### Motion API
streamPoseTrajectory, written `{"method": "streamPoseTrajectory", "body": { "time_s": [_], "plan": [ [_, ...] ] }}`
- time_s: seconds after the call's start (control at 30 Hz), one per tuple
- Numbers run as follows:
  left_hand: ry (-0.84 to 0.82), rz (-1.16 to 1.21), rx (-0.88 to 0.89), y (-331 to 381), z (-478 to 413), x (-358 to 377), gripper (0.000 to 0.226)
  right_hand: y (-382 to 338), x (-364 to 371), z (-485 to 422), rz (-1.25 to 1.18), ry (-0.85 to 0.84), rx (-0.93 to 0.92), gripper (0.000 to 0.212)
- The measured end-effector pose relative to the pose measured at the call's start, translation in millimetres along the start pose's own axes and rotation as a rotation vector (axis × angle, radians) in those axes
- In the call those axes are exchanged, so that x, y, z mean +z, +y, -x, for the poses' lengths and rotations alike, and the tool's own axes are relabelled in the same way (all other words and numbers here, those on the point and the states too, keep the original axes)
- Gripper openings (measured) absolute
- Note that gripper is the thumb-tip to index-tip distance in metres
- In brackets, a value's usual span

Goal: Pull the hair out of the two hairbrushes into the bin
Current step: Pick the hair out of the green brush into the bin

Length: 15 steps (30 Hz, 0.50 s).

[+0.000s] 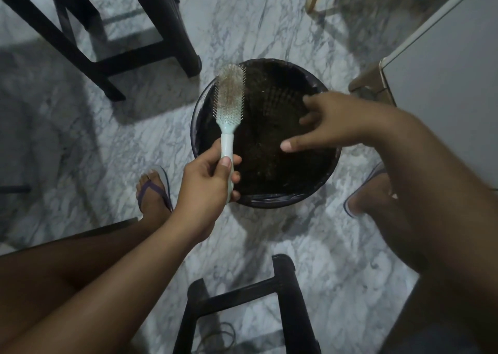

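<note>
Handle end of hairbrush [231,103] hidden in left hand [207,184]; bin [269,198] contents too dark; right hand [331,122] blurred.

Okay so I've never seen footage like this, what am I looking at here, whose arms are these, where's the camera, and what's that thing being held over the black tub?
There is no machine here. These are a person's own bare arms, filmed by one wide-angle camera worn on the head and looking down, which is why the arms come in from the lower edges. The left hand holds a pale blue hairbrush by its handle. Its bristles are matted with hair, and it sits above the left rim of a round black bin standing on the marble floor. The right hand hovers over the bin with fingers spread, and I can make out nothing in it. Dark stools stand around, and a foot in a flip-flop shows beside the bin.
</note>
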<state>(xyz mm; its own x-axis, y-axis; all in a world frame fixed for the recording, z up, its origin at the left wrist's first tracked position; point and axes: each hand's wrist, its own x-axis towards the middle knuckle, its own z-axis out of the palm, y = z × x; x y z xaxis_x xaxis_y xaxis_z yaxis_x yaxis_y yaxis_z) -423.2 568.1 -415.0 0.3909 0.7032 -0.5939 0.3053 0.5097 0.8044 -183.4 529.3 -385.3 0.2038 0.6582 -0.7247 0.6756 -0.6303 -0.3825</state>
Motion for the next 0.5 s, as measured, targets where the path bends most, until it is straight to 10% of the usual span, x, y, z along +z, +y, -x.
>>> {"method": "streamPoseTrajectory", "body": {
  "time_s": [0.13,0.27,0.4,0.5],
  "plan": [
    [-0.054,-0.017,0.02,-4,2,-1,0.042,-14,-1,0,-0.141,0.313,-0.131,0.096],
    [-0.12,-0.037,0.047,-7,4,0,0.042,-29,20,-11,-0.594,0.272,-0.288,0.082],
    [-0.124,-0.043,0.027,-10,5,2,0.042,-30,14,-12,-0.428,0.572,-0.25,0.021],
    [-0.1,-0.03,-0.006,-11,3,1,0.042,-30,-6,3,-0.459,0.675,-0.343,0.013]
  ]
}}
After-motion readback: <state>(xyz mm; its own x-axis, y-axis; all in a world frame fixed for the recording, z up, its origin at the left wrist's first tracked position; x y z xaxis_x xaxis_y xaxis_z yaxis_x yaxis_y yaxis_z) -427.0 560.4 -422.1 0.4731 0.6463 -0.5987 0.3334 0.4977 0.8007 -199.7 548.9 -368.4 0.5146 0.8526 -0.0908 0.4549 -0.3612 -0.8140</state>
